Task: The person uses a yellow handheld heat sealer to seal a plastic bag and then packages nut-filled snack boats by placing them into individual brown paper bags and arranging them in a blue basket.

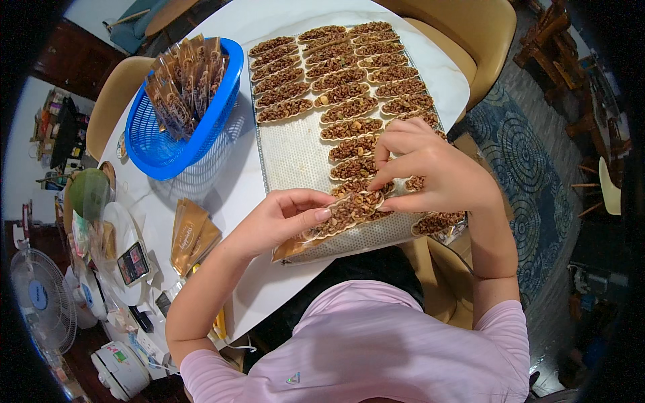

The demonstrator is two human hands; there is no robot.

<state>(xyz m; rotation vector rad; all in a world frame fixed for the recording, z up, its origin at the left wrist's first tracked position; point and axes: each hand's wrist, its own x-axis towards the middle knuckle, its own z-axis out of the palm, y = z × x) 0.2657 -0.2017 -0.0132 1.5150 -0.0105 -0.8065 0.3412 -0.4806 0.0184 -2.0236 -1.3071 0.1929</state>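
Observation:
A boat-shaped pastry shell (347,214) filled with dark puffed grains, nuts and seeds lies between my two hands, partly inside a clear-and-gold plastic bag (295,248). My left hand (282,219) grips the bag and the shell's near end, thumb on top. With thumb and fingertips, my right hand (433,171) pinches the shell's other end. Both hands are over the front of a perforated tray (292,161). Rows of similar filled shells (347,108) cover much of this tray; my right hand and forearm hide some of them.
A blue plastic basket (186,161) holds several bagged shells (186,85). Flat gold bags (191,234) lie fanned beside my left forearm. Further left are a phone (133,263), a green fruit (89,190), a rice cooker (121,370) and a fan (43,299). Chairs (484,40) surround the marble-patterned table (438,65).

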